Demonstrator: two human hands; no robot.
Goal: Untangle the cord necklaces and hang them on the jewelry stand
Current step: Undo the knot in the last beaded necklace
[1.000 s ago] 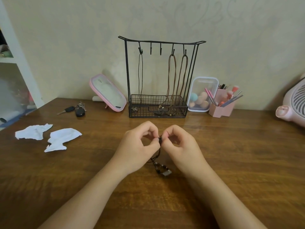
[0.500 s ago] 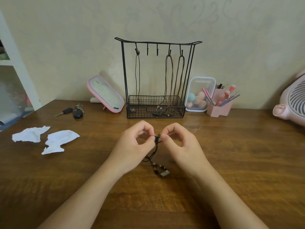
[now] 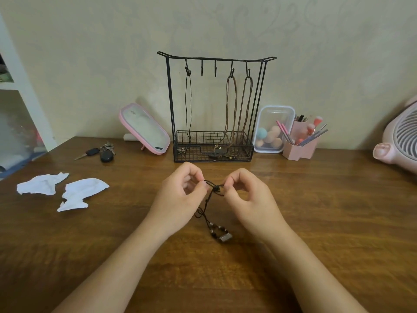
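A tangled black cord necklace (image 3: 211, 201) with beads and a metal pendant (image 3: 222, 233) hangs between my hands above the wooden table (image 3: 327, 211). My left hand (image 3: 180, 199) pinches the cord left of a knot (image 3: 216, 188); my right hand (image 3: 246, 197) pinches it on the right side. The pendant lies on the table below. At the back stands the black wire jewelry stand (image 3: 215, 109). One black cord necklace (image 3: 188, 105) hangs on its left hook, two brown cord necklaces (image 3: 232, 105) on the right hooks. Two middle hooks are bare.
Two crumpled white papers (image 3: 65, 190) lie at the left. Car keys (image 3: 101, 152) and a pink mirror (image 3: 144, 129) sit behind them. A clear box of sponges (image 3: 270, 129), a pink brush holder (image 3: 302, 143) and a pink fan (image 3: 399, 141) stand at the right.
My hands have drawn slightly apart, so a short stretch of cord with the knot now shows between the fingertips. The pendant stays on the table.
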